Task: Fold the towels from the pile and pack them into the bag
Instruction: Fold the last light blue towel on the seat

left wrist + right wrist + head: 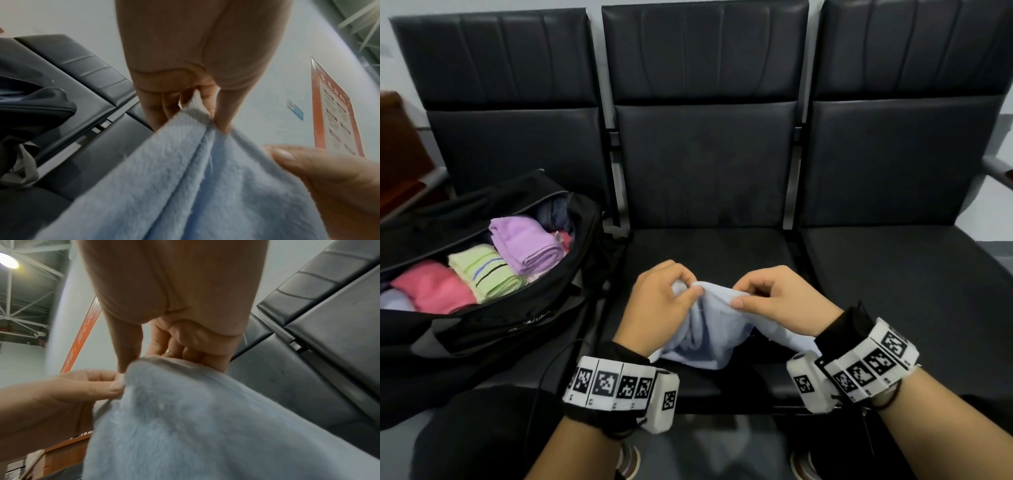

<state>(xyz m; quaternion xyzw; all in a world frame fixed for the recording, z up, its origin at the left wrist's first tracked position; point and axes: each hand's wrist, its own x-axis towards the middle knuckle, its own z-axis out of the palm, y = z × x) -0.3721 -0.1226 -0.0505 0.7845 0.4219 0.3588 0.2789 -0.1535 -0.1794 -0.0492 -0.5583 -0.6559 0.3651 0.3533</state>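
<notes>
A light blue towel (709, 329) hangs bunched over the front of the middle seat, held up by both hands. My left hand (664, 298) pinches its upper edge between thumb and fingers; the left wrist view shows the towel (185, 186) gathered into the left hand (197, 104). My right hand (774, 298) pinches the same edge a little to the right, and in the right wrist view the towel (195, 418) drapes down from the right hand (164, 356). The black bag (524, 308) lies open on the left seat with folded pink, green striped and purple towels inside.
Three black padded seats (893, 274) with backrests stand in a row against a pale wall. The right seat holds nothing. A cable (551, 363) runs along the front of the seats near the bag. My shoes (628, 460) show below the seat edge.
</notes>
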